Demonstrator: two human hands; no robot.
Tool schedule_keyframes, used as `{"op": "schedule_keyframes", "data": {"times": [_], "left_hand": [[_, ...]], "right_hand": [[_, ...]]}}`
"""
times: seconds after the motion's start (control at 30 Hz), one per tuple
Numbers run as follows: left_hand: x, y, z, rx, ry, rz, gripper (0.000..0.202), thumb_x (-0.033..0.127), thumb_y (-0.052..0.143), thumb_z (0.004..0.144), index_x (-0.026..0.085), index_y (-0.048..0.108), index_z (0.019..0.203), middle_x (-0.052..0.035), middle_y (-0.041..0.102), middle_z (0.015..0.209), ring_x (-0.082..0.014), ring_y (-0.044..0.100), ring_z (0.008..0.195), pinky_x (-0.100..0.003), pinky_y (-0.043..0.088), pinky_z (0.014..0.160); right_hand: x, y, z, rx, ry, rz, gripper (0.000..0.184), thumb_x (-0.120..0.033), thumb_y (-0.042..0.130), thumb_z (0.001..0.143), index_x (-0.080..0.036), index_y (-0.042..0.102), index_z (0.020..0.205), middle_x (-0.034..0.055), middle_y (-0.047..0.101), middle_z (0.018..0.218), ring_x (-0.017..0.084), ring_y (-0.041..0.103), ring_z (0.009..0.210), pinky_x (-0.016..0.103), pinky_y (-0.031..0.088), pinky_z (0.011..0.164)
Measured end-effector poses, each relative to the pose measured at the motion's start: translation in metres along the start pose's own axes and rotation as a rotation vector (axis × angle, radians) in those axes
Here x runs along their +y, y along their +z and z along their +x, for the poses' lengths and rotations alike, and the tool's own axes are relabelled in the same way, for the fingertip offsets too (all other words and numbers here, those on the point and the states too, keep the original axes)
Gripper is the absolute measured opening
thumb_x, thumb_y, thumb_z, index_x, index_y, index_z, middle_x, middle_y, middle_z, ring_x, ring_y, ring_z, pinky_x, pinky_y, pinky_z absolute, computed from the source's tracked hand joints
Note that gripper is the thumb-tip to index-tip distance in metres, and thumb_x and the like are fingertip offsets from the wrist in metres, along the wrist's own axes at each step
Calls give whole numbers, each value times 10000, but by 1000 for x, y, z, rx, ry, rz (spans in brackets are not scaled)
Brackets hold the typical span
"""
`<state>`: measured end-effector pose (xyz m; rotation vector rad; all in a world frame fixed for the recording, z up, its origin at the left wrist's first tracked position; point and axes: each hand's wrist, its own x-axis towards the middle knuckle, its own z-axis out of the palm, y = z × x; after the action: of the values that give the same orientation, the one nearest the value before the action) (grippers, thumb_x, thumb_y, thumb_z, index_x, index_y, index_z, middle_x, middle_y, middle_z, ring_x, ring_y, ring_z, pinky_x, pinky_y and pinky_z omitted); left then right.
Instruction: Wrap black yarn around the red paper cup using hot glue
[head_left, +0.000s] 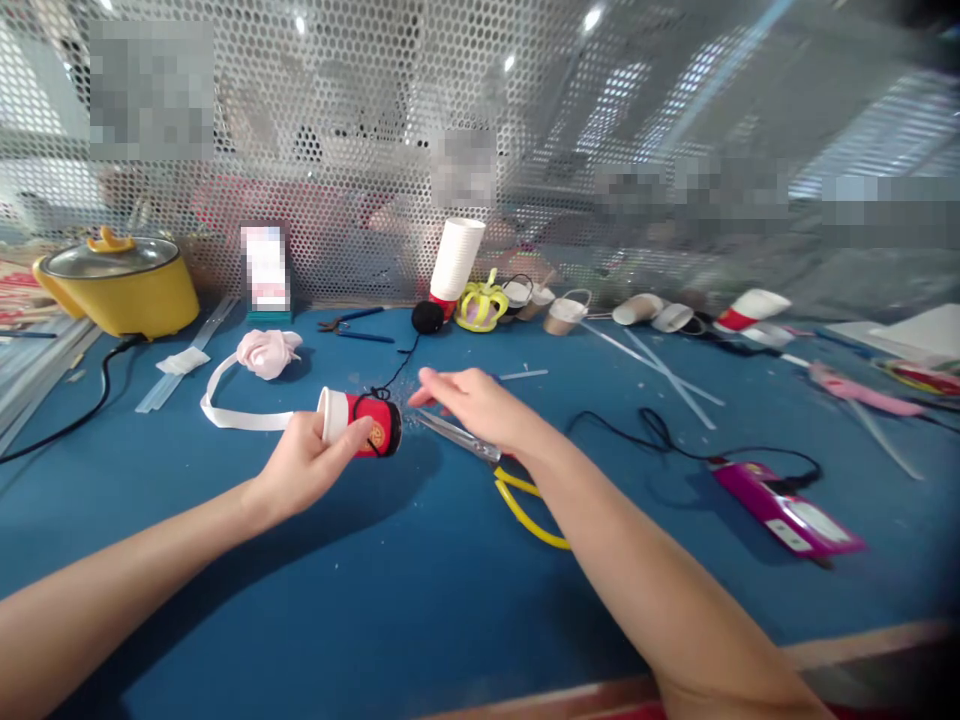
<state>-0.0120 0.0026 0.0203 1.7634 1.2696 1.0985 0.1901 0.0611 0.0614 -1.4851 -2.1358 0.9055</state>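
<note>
My left hand is closed around a paper cup, which lies tilted on its side with its white rim to the left. A red band with a gold mark and black yarn wrap its other end. The yarn trails back to a black yarn ball. Just right of the cup, my right hand is apart from it, fingers stretched out, and I see nothing in them. Scissors with yellow handles lie under my right hand and wrist, partly hidden by the forearm.
A yellow electric pot stands back left. Nearby are a phone, a pink cloth flower with white ribbon, and pliers. Stacked white cups, a yellow-green basket and glue sticks lie behind. A purple corded device rests right.
</note>
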Motion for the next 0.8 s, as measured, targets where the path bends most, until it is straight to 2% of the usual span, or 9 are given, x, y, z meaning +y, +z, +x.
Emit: {"op": "schedule_keyframes", "data": {"times": [0.1,0.17,0.27,0.33,0.43,0.57,0.67,0.8], "left_hand": [[4,0,-5,-73,155,42,358,322,448,817,178,317,517,64,259,479,-54,208,447,-212,189,408],[5,0,-7,-116,234,70,333,285,457,816,171,350,522,65,286,478,-52,230,444,-206,206,411],[5,0,-7,-181,264,81,294,264,464,811,163,406,541,63,321,483,-53,258,442,-201,221,415],[5,1,-6,-202,204,53,302,290,466,806,164,418,535,62,323,475,-56,256,436,-202,216,408],[6,2,-5,-209,27,-20,358,367,476,786,169,400,497,59,309,466,-59,239,432,-212,200,403],[9,2,0,-226,-195,-187,390,460,517,734,163,424,499,55,344,463,-59,263,434,-213,212,420],[9,1,6,-176,-348,-348,377,481,569,686,150,480,528,43,432,469,-62,329,433,-207,236,430],[10,1,10,-118,-511,-546,307,422,651,613,141,540,562,36,508,476,-63,398,425,-193,275,432]], "right_hand": [[-14,20,0,-153,-44,223,616,-647,314,799,-169,703,810,59,692,819,208,607,824,329,427,803],[-19,28,0,-268,-80,438,616,-654,318,790,-171,696,843,56,687,804,194,609,826,338,423,833],[-24,33,-4,-346,-154,738,428,-546,523,755,-186,670,934,35,670,873,162,604,846,323,427,850],[-27,34,-8,-283,-203,820,284,-406,657,696,-189,675,877,25,639,968,147,588,882,301,425,854],[-28,35,-13,-197,-264,808,131,-295,670,691,-166,662,712,21,605,983,134,570,888,284,429,841],[-27,32,-14,-46,-258,739,117,-291,625,730,-175,636,734,1,615,792,114,564,775,269,440,775],[-26,28,-12,108,-234,706,135,-304,609,745,-175,600,706,-5,619,724,101,550,695,250,439,718],[-25,21,-13,156,-273,661,150,-301,597,760,-177,563,682,-7,621,695,97,548,671,237,435,686]]}}
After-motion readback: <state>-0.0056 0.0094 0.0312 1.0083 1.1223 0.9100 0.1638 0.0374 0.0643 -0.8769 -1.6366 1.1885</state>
